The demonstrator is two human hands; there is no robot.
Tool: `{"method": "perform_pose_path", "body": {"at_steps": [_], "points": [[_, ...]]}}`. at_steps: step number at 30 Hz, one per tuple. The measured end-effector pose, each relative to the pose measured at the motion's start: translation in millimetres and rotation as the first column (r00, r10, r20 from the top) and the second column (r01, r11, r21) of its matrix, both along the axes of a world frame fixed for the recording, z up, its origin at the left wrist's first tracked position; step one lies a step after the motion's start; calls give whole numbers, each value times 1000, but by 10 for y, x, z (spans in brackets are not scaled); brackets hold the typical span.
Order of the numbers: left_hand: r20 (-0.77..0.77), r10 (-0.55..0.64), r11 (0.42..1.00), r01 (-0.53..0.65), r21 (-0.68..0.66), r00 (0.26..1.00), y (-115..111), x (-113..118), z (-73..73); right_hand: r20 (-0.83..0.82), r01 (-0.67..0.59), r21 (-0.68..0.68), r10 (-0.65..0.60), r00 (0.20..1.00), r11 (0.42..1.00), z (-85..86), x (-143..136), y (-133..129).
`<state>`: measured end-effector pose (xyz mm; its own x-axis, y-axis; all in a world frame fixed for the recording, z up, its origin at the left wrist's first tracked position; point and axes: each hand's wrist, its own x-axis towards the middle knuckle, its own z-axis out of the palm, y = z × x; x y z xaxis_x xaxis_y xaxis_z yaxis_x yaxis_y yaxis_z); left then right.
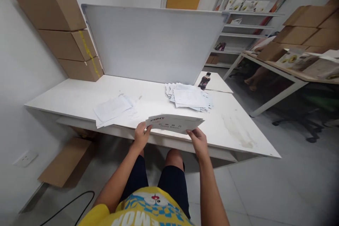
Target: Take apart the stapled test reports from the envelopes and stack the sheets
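Note:
Both my hands hold a white printed envelope near the front edge of the white table, with what looks like more paper behind it. My left hand pinches its left end, thumb in front. At the lower right corner my right hand grips it the same way. A messy pile of papers lies beyond the envelope, slightly right. Fewer loose sheets are on the table to the left, near its front edge.
A whiteboard stands along the table's back. Stacked cardboard boxes are at the back left. A dark bottle stands behind the paper pile. Another box is on the floor at left. A second table is at right, with a person's legs beneath.

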<state>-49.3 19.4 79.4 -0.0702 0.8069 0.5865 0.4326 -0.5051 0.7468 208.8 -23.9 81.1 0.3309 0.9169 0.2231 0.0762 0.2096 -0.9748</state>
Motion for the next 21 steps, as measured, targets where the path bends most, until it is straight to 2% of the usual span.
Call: {"method": "perform_pose_path", "body": {"at_steps": [4,7,11,16,19,21], "points": [[94,-11,985,26,-169,996,120,99,-252,-9,35,41,-34,999,999,-336,-107,135],[70,-25,972,41,-233,997,97,138,-385,-11,109,71,-109,994,992,-485,-209,133],[53,9,972,3,-234,999,35,134,-414,-50,222,105,-218,975,969,-459,-287,37],[-7,-89,981,86,-176,996,21,98,-336,-100,343,89,-334,937,935,-371,-316,-92],[-33,-62,988,57,-141,998,64,107,-296,-113,424,47,-417,902,904,-356,-318,-97],[-29,-54,991,50,-125,998,110,126,-275,-115,425,51,-417,902,904,-353,-308,-59]]}}
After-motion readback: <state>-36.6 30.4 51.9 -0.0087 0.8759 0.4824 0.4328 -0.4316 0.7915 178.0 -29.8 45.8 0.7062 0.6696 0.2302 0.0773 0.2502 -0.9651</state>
